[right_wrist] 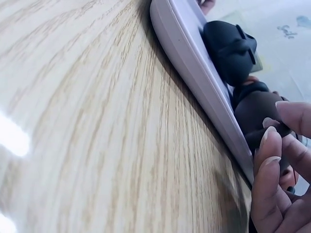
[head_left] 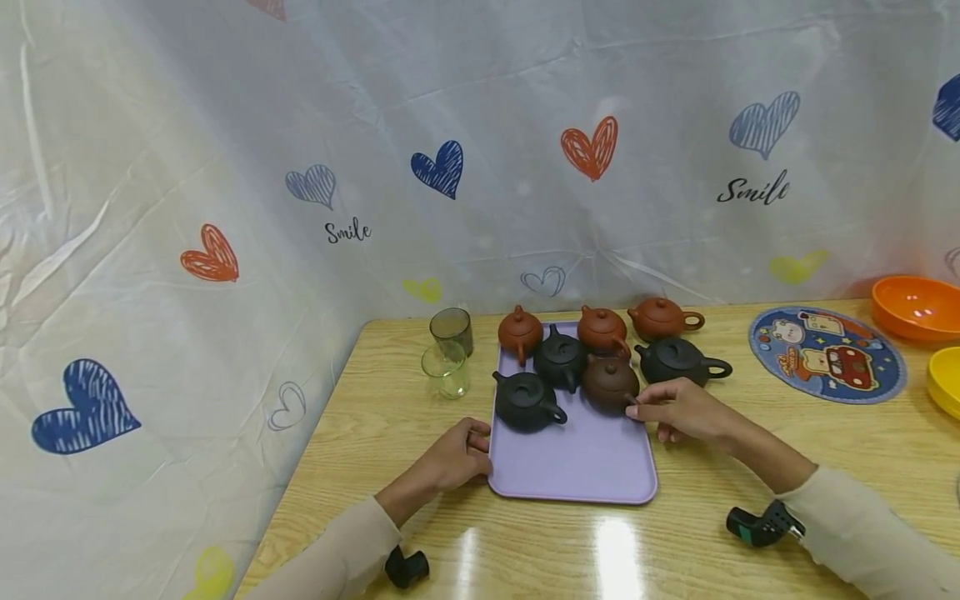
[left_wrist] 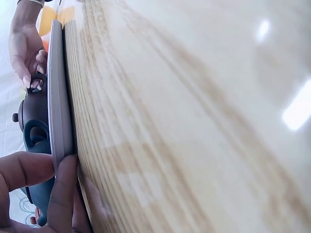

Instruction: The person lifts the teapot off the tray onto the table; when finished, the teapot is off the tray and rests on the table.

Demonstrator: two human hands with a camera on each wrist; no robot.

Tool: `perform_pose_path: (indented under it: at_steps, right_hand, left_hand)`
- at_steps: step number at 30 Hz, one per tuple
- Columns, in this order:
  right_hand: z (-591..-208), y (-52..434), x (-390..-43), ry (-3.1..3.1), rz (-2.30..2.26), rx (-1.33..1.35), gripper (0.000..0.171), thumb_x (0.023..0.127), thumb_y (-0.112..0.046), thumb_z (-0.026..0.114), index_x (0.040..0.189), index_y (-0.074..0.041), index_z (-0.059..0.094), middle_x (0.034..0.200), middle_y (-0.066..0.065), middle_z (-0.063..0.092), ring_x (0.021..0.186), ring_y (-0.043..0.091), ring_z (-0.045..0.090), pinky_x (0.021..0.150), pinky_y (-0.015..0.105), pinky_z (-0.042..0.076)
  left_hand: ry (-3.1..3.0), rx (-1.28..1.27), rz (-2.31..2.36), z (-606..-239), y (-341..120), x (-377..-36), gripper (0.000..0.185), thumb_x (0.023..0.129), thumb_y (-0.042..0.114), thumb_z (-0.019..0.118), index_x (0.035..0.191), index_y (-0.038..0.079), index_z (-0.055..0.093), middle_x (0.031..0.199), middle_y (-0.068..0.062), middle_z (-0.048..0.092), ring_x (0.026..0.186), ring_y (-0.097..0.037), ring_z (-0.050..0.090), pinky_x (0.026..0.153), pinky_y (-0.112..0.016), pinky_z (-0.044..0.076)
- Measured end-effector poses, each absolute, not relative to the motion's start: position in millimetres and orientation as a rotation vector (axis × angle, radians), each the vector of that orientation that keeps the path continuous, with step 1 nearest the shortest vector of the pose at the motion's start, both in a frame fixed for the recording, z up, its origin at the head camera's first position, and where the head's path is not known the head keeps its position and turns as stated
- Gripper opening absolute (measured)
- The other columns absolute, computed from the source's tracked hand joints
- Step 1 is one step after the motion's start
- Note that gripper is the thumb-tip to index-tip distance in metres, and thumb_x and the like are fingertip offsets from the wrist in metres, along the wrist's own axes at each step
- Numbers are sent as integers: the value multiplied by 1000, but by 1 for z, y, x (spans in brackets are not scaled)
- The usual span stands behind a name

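Note:
My left hand (head_left: 456,457) pinches the left rim of a lilac tray (head_left: 573,467), thumb and fingers on either side of the edge in the left wrist view. With thumb and fingertips, my right hand (head_left: 686,408) grips the handle of a dark brown teapot (head_left: 609,385) at the tray's right side. Next to it on the tray stand a black teapot (head_left: 561,360), another black teapot (head_left: 525,402) near the left rim, and two reddish clay teapots (head_left: 519,333) at the far end.
Right of the tray stand a reddish teapot (head_left: 660,319) and a black teapot (head_left: 672,360). Two glasses, one smoky (head_left: 452,329) and one greenish clear (head_left: 446,371), are on the left. Farther right lie a round cartoon mat (head_left: 825,354), an orange bowl (head_left: 917,308) and a yellow bowl (head_left: 947,379).

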State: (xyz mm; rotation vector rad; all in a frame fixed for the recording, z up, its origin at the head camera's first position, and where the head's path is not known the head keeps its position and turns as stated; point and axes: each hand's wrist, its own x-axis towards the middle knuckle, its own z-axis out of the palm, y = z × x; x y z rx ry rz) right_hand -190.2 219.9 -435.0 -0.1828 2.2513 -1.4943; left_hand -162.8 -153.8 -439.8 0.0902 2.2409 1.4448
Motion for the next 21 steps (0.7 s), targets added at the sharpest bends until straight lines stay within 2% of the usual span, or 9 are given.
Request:
perform_pose_path:
  at_steps: [21]
  right_hand:
    - [-432, 221, -189, 2247, -1503, -172, 39, 96, -36, 67, 100, 3, 63, 74, 6, 60, 63, 18, 60, 54, 27, 49]
  left_hand:
    - [2261, 106, 1437, -437, -154, -161, 60, 77, -1, 67, 134, -5, 46, 109, -16, 55, 87, -19, 58, 74, -33, 59]
